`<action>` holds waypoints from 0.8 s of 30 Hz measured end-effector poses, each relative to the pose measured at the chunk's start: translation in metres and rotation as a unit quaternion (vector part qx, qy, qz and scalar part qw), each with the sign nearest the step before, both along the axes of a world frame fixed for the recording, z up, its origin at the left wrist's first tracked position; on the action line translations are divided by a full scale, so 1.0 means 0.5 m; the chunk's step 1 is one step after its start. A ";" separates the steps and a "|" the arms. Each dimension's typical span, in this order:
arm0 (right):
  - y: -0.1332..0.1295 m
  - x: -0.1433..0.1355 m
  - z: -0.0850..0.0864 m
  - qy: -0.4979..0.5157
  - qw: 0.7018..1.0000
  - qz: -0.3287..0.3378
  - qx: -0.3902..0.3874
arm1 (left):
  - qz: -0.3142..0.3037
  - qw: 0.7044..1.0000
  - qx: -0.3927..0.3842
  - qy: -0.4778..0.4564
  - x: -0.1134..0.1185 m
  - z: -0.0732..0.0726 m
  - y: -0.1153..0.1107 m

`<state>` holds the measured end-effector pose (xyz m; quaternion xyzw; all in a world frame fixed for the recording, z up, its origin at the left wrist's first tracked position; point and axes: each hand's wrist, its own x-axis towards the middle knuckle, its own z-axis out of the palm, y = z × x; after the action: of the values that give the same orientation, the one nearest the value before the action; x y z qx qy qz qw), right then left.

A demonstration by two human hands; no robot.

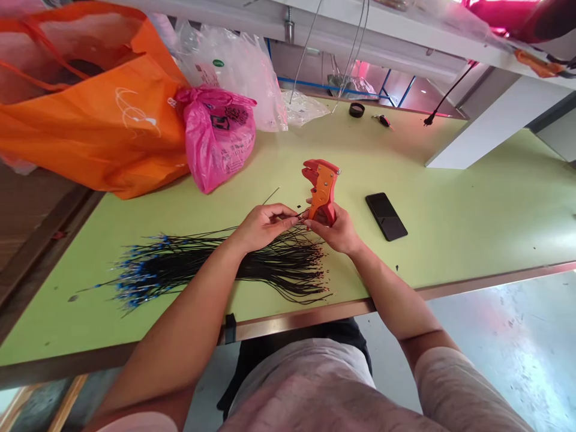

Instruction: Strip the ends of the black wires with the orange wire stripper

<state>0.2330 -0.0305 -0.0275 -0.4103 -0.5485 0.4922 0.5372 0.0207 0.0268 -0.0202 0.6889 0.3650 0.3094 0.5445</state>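
My right hand (pixel 335 228) is wrapped round the handles of a red and orange wire stripper (pixel 323 186), which stands upright with its jaws pointing up and left. My left hand (pixel 266 225) pinches a thin black wire (pixel 300 215) close to its end, and the fingertips of both hands nearly meet there. Beneath my left hand and forearm lies a wide bundle of black wires (pixel 270 270). Blue connectors (pixel 139 276) cap its left ends, and bare copper ends (pixel 321 270) show at the right. My left forearm hides part of the bundle.
A black phone (pixel 386 216) lies right of my hands. Behind on the left stand an orange bag (pixel 103 120), a pink plastic bag (pixel 220 138) and clear plastic bags (pixel 238 72). A white post (pixel 477 120) rises at the back right, near a black plug (pixel 429 120).
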 end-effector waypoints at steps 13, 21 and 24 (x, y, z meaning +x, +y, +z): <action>0.001 -0.008 -0.011 0.002 1.000 0.001 0.008 | 0.004 1.000 -0.004 -0.009 0.002 -0.007 0.001; 0.001 -0.010 -0.011 0.001 1.000 -0.004 0.009 | 0.021 0.996 -0.063 -0.051 0.014 -0.016 -0.001; 0.001 -0.012 -0.015 0.002 1.000 0.000 0.003 | 0.045 0.994 -0.076 -0.060 0.017 -0.024 0.000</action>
<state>0.2270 -0.0298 -0.0350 -0.4081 -0.5487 0.4912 0.5396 0.0293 0.0271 -0.0322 0.6087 0.3852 0.3458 0.6013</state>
